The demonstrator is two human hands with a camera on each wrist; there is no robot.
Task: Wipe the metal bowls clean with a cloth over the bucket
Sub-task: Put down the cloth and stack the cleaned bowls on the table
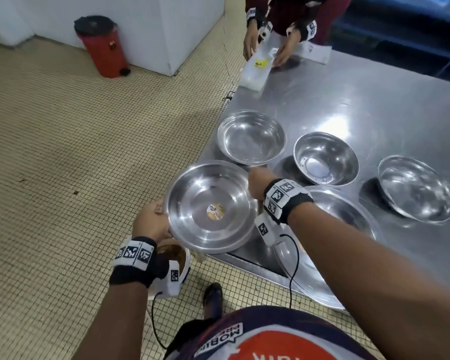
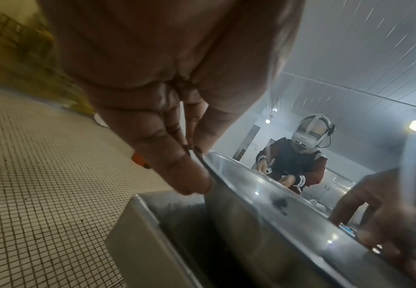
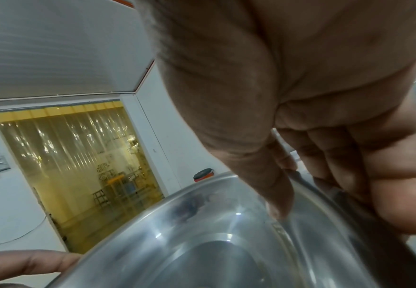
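Observation:
I hold a shiny metal bowl [image 1: 208,206] with a round sticker on its bottom, tilted over the table's near-left corner. My left hand [image 1: 151,222] grips its left rim [image 2: 229,167], thumb inside and fingers under. My right hand [image 1: 256,184] pinches the far right rim [image 3: 298,185], thumb [image 3: 276,187] inside the bowl. Below my left wrist a white bucket [image 1: 185,263] with brown contents stands on the floor. No cloth is in view.
On the steel table [image 1: 348,100] stand three more bowls [image 1: 251,137] [image 1: 325,158] [image 1: 417,188], and a larger one [image 1: 335,229] lies under my right arm. Across the table another person's hands [image 1: 283,53] handle a plastic bag [image 1: 255,71]. A red pedal bin [image 1: 102,45] stands on the tiled floor.

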